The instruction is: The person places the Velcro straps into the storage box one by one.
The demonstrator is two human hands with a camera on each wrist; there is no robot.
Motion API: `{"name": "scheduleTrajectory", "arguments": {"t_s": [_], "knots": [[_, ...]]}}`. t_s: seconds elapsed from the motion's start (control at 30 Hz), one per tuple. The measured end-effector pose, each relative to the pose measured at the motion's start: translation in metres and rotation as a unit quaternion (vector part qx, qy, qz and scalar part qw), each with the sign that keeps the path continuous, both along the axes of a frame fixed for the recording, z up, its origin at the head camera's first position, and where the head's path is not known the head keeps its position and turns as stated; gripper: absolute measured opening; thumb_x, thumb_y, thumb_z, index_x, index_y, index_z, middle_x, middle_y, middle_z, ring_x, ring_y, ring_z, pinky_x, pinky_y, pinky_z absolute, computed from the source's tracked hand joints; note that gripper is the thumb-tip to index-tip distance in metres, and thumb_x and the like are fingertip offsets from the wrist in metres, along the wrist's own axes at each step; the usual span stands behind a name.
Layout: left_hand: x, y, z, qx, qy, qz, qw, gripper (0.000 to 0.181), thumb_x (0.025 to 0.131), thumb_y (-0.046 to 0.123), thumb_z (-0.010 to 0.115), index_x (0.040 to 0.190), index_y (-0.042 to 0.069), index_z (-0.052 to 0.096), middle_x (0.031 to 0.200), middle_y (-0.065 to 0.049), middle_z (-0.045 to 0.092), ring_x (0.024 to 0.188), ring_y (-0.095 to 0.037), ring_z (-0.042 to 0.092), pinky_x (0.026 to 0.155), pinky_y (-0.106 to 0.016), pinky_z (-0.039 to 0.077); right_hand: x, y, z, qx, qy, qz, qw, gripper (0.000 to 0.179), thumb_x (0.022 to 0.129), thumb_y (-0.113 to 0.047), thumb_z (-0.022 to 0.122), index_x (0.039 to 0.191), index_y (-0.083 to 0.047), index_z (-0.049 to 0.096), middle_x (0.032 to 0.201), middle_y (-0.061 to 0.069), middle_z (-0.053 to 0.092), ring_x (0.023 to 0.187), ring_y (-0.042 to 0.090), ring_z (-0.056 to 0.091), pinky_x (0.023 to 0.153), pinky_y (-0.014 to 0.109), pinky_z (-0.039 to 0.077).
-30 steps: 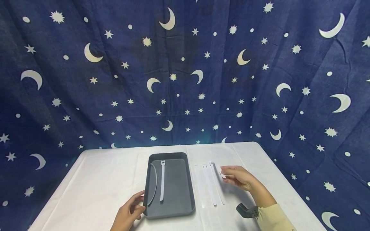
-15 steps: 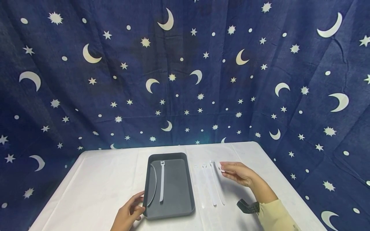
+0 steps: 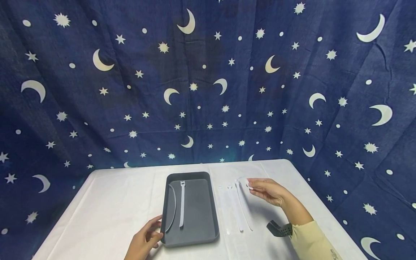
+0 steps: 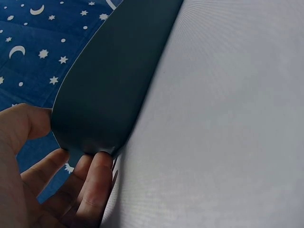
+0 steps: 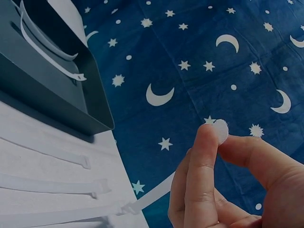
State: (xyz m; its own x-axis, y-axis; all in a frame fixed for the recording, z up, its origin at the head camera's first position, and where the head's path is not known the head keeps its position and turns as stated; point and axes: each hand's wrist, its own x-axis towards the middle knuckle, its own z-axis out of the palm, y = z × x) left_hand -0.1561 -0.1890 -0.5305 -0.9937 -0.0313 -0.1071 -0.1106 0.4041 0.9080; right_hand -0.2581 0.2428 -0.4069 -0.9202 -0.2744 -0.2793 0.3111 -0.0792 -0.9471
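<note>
My left hand (image 3: pixel 145 238) grips the near left corner of a dark grey tray (image 3: pixel 212 202), thumb at the rim and fingertips against the outer wall (image 4: pixel 104 95). Two white cable ties lie inside it: one flat with its slotted head (image 3: pixel 182 183) at the far end, the other (image 3: pixel 174 209) curved on edge along the left wall. My right hand (image 3: pixel 268 192) is raised over the table right of the tray. Its thumb and fingertips pinch the rounded end of a white cable tie (image 5: pixel 221 131). A white strip (image 5: pixel 154 194) runs from behind those fingers to the rightmost tie's head (image 5: pixel 127 208).
Several white cable ties, among them a middle one (image 3: pixel 235 209) and a right one (image 3: pixel 245 213), lie side by side right of the tray on the white-covered table (image 3: pixel 123 195). A dark blue curtain (image 3: pixel 208 151) with moons and stars hangs behind and at the sides.
My right hand has risen slightly and shifted away from me, with the tie end between its fingers. The left hand and the tray have stayed in place.
</note>
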Motion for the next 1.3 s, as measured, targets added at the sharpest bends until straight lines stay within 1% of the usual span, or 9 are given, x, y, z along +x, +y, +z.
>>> {"name": "scheduleTrajectory", "arguments": {"t_s": [0.23, 0.37, 0.5, 0.73, 0.87, 1.07, 1.3], "knots": [[-0.001, 0.003, 0.000, -0.024, -0.003, 0.013, 0.9996, 0.059, 0.091, 0.035, 0.068, 0.142, 0.010, 0.049, 0.122, -0.013, 0.065, 0.082, -0.010, 0.066, 0.061, -0.023, 0.056, -0.001, 0.000, 0.001, -0.006, 0.004, 0.009, 0.9999, 0.060, 0.095, 0.002, 0.057, 0.143, 0.021, 0.026, 0.103, 0.005, 0.063, 0.088, 0.007, 0.068, 0.086, 0.022, 0.057], [-0.001, 0.004, 0.000, -0.020, -0.012, 0.018, 0.9996, 0.061, 0.090, 0.037, 0.069, 0.142, 0.011, 0.049, 0.123, -0.013, 0.065, 0.084, -0.012, 0.066, 0.062, -0.024, 0.057, -0.002, 0.000, 0.002, -0.004, 0.002, 0.009, 1.0000, 0.060, 0.095, 0.001, 0.057, 0.144, 0.020, 0.027, 0.103, 0.004, 0.062, 0.087, 0.007, 0.068, 0.085, 0.022, 0.057], [-0.002, 0.003, 0.000, -0.024, -0.012, 0.016, 0.9995, 0.062, 0.090, 0.037, 0.069, 0.142, 0.010, 0.048, 0.122, -0.013, 0.065, 0.083, -0.012, 0.066, 0.061, -0.024, 0.057, -0.002, 0.000, 0.004, -0.009, 0.002, 0.014, 0.9998, 0.062, 0.095, 0.002, 0.058, 0.145, 0.018, 0.025, 0.105, 0.006, 0.061, 0.087, 0.008, 0.068, 0.085, 0.023, 0.058], [-0.003, 0.003, 0.000, -0.028, -0.011, 0.018, 0.9994, 0.061, 0.090, 0.037, 0.068, 0.142, 0.010, 0.049, 0.119, -0.011, 0.066, 0.082, -0.010, 0.066, 0.060, -0.024, 0.056, 0.000, 0.002, 0.007, -0.018, 0.003, 0.030, 0.9994, 0.062, 0.095, 0.004, 0.056, 0.146, 0.017, 0.023, 0.094, 0.003, 0.064, 0.082, 0.008, 0.070, 0.082, 0.023, 0.059], [-0.002, 0.003, 0.000, -0.028, -0.010, 0.020, 0.9994, 0.061, 0.090, 0.036, 0.069, 0.142, 0.010, 0.049, 0.119, -0.011, 0.066, 0.082, -0.011, 0.066, 0.060, -0.024, 0.056, 0.000, 0.002, 0.010, -0.015, 0.011, 0.038, 0.9991, 0.061, 0.094, 0.003, 0.057, 0.145, 0.017, 0.026, 0.094, 0.002, 0.065, 0.082, 0.008, 0.070, 0.081, 0.024, 0.059], [-0.002, 0.003, 0.000, -0.020, -0.012, 0.020, 0.9995, 0.062, 0.089, 0.037, 0.070, 0.142, 0.010, 0.050, 0.121, -0.012, 0.066, 0.082, -0.011, 0.066, 0.061, -0.024, 0.056, 0.000, 0.000, 0.017, -0.010, 0.012, 0.035, 0.9993, 0.062, 0.094, 0.003, 0.058, 0.146, 0.016, 0.027, 0.094, 0.003, 0.067, 0.082, 0.008, 0.070, 0.081, 0.024, 0.059], [-0.002, 0.003, -0.001, -0.018, -0.004, 0.018, 0.9997, 0.060, 0.089, 0.034, 0.070, 0.141, 0.011, 0.050, 0.121, -0.012, 0.066, 0.080, -0.009, 0.066, 0.060, -0.023, 0.056, -0.003, 0.001, 0.023, -0.013, 0.011, 0.035, 0.9993, 0.061, 0.096, 0.003, 0.056, 0.146, 0.016, 0.025, 0.094, 0.002, 0.065, 0.082, 0.008, 0.070, 0.082, 0.024, 0.059]]}}
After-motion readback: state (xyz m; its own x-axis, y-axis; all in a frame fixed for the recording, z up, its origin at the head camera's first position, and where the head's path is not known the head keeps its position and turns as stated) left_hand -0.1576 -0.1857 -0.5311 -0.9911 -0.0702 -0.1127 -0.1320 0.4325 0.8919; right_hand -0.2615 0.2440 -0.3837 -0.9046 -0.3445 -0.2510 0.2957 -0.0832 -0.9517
